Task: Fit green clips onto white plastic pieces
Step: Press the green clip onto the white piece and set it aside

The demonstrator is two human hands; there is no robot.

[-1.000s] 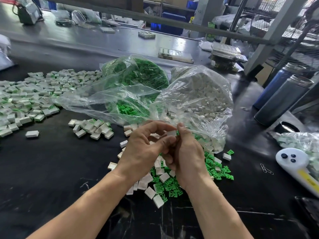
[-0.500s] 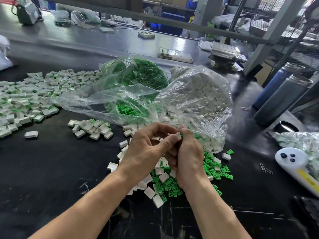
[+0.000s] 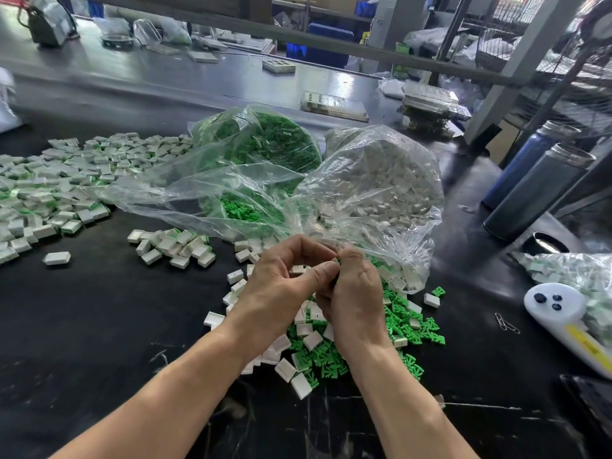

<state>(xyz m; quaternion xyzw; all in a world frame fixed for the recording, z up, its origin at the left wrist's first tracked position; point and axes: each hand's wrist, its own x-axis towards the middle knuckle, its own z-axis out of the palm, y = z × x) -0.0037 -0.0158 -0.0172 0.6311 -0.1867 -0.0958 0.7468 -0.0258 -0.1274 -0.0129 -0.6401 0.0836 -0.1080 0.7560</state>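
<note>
While my left hand (image 3: 281, 293) & right hand (image 3: 356, 293) press together, pinching sth hidden, black table (image 3: 99, 326) lies bare leftward.

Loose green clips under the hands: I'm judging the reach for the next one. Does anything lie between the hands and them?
Nothing visible does. The left hand and right hand are above the green clips, which lie uncovered on the table, mixed with white pieces.
</note>
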